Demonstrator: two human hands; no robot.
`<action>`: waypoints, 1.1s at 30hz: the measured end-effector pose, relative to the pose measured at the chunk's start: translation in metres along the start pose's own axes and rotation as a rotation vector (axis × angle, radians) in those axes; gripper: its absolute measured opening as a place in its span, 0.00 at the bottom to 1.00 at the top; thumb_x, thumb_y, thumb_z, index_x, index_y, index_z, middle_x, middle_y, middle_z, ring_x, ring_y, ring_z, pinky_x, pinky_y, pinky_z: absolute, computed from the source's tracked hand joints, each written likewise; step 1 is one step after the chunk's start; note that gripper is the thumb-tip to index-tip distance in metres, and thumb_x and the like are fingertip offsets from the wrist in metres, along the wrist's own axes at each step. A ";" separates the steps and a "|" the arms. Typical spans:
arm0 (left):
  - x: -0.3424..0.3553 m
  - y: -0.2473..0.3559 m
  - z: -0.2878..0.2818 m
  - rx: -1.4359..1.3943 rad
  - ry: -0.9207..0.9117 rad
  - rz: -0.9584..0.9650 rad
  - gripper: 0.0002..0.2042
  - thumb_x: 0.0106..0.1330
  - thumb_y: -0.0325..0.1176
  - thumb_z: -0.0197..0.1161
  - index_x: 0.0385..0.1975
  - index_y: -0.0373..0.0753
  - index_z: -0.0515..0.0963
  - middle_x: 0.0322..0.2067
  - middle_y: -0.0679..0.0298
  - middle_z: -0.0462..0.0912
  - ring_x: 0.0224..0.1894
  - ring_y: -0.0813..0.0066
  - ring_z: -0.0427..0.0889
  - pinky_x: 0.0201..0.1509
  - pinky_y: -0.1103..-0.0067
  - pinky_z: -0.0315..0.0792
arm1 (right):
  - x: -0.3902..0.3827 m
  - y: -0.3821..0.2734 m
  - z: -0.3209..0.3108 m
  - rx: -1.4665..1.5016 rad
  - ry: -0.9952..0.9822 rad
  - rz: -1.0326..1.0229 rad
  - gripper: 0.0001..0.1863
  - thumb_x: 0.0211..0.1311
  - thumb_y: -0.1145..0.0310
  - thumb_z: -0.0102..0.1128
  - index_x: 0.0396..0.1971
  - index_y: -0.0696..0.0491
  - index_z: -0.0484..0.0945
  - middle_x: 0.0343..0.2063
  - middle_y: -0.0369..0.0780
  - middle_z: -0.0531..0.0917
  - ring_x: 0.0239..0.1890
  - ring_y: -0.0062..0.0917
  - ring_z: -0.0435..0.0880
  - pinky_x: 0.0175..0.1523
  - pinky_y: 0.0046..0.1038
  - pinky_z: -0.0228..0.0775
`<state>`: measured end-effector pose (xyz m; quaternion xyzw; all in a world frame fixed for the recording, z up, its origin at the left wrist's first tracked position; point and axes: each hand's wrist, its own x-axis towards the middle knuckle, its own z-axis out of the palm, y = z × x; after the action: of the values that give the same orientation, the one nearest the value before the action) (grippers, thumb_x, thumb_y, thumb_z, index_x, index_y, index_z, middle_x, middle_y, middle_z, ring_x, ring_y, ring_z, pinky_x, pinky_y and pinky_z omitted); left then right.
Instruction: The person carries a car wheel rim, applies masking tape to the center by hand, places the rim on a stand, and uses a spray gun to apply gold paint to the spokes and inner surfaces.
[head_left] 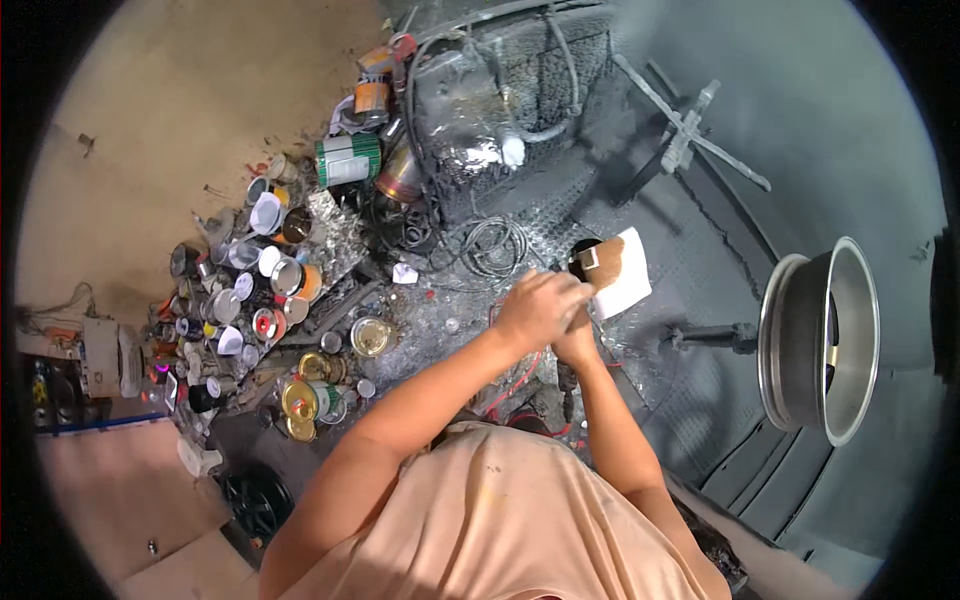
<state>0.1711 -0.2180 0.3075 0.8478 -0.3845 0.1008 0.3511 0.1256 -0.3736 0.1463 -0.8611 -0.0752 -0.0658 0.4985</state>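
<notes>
My two hands meet in front of my body, close together. My left hand (pixel 540 308) is closed, its fingers curled over the top of something at the right hand. My right hand (pixel 577 338) is wrapped round a thing mostly hidden by the fingers; a dark, narrow part (pixel 567 385) shows below it. Just beyond the fingers are a dark round object (pixel 582 257) with a small pale square piece (pixel 590 259) by it, and a white sheet with a brown patch (pixel 628 285). Whether my hands touch these I cannot tell.
A silver wheel rim (pixel 845 340) hangs on a stand at right. A grey cross-shaped stand (pixel 685 130) is at the far right. Many paint cans (pixel 348 160) crowd the left. Coiled hose (pixel 495 247) and a red hose (pixel 518 385) lie on the floor.
</notes>
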 end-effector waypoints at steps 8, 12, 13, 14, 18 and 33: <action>-0.042 -0.002 -0.069 0.023 -0.081 0.025 0.18 0.63 0.38 0.66 0.52 0.45 0.79 0.27 0.59 0.81 0.33 0.56 0.83 0.41 0.61 0.75 | 0.005 -0.066 0.024 0.165 -0.254 0.128 0.32 0.50 0.80 0.58 0.60 0.60 0.72 0.55 0.54 0.80 0.62 0.49 0.77 0.65 0.41 0.67; -0.057 -0.017 -0.059 0.194 -0.182 -0.222 0.16 0.64 0.37 0.66 0.51 0.46 0.80 0.30 0.57 0.84 0.35 0.55 0.84 0.42 0.60 0.77 | 0.009 -0.066 0.035 -0.018 -0.425 0.358 0.28 0.51 0.80 0.56 0.56 0.62 0.74 0.54 0.58 0.79 0.61 0.52 0.76 0.64 0.43 0.69; -0.059 -0.025 -0.063 0.160 -0.047 -0.237 0.15 0.64 0.36 0.67 0.50 0.45 0.80 0.30 0.58 0.84 0.35 0.54 0.84 0.44 0.60 0.77 | 0.011 -0.072 0.034 -0.013 -0.421 0.351 0.32 0.50 0.81 0.56 0.61 0.61 0.71 0.56 0.60 0.77 0.62 0.54 0.75 0.66 0.43 0.67; -0.063 -0.032 -0.067 0.127 0.089 -0.251 0.15 0.63 0.36 0.67 0.50 0.45 0.80 0.31 0.58 0.84 0.36 0.53 0.84 0.45 0.60 0.78 | 0.012 -0.078 0.031 -0.009 -0.430 0.353 0.32 0.50 0.81 0.56 0.61 0.61 0.71 0.56 0.60 0.77 0.62 0.54 0.75 0.66 0.43 0.67; -0.063 -0.028 -0.095 0.113 0.005 -0.306 0.21 0.59 0.40 0.72 0.53 0.45 0.78 0.42 0.56 0.81 0.44 0.52 0.83 0.47 0.62 0.78 | 0.011 -0.082 0.026 -0.010 -0.356 0.142 0.31 0.50 0.77 0.61 0.58 0.64 0.70 0.46 0.61 0.80 0.53 0.57 0.79 0.56 0.45 0.72; -0.151 -0.097 -0.119 0.136 0.334 -0.607 0.10 0.57 0.24 0.68 0.39 0.41 0.82 0.35 0.54 0.84 0.38 0.53 0.85 0.43 0.65 0.79 | -0.021 -0.055 0.030 0.110 -0.586 0.529 0.34 0.57 0.76 0.62 0.66 0.59 0.66 0.53 0.60 0.80 0.59 0.54 0.78 0.63 0.42 0.69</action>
<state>0.1497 -0.0057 0.2778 0.9167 -0.0446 0.1545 0.3657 0.0954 -0.3217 0.1739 -0.8050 0.0068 0.3177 0.5011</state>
